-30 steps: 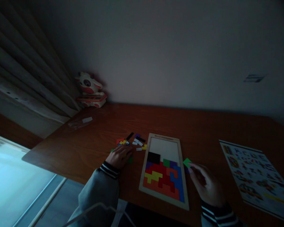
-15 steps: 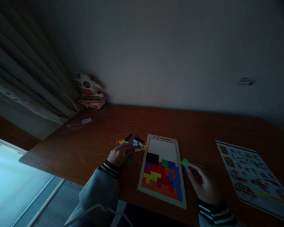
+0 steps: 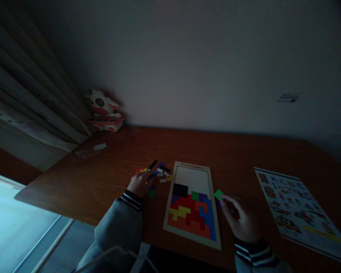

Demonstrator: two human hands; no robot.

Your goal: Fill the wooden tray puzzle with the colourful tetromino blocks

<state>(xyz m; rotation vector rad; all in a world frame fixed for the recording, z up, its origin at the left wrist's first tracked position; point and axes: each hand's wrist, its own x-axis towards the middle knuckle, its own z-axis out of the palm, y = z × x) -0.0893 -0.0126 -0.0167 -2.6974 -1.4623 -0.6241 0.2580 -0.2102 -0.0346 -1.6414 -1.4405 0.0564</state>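
Note:
In the head view a wooden puzzle frame (image 3: 192, 241) lies on the table, its lower part filled with coloured blocks and its upper part bare. My right hand (image 3: 241, 220) pinches a green puzzle piece (image 3: 218, 194) just off the frame's right edge. Something purple shows dimly below that piece. On the frame's other side my left hand (image 3: 140, 184) rests over a pile of loose pieces, its fingers stretched out and the index finger by a blue piece (image 3: 153, 174). White pieces (image 3: 163, 181) and a green square (image 3: 152, 194) lie around it. Part of the pile is hidden beneath this hand.
A printed picture sheet (image 3: 298, 208) lies right of my right hand. At the table's far left corner stands a red and white cow toy (image 3: 104, 110), with a clear plastic wrapper (image 3: 88, 151) in front. A curtain (image 3: 31, 83) hangs at left; a cable (image 3: 116, 248) crosses my left sleeve.
My left hand's fingers have shifted among the loose pieces, with the index finger now extended toward the blue one. My right hand keeps the green piece beside the frame. The view has moved slightly.

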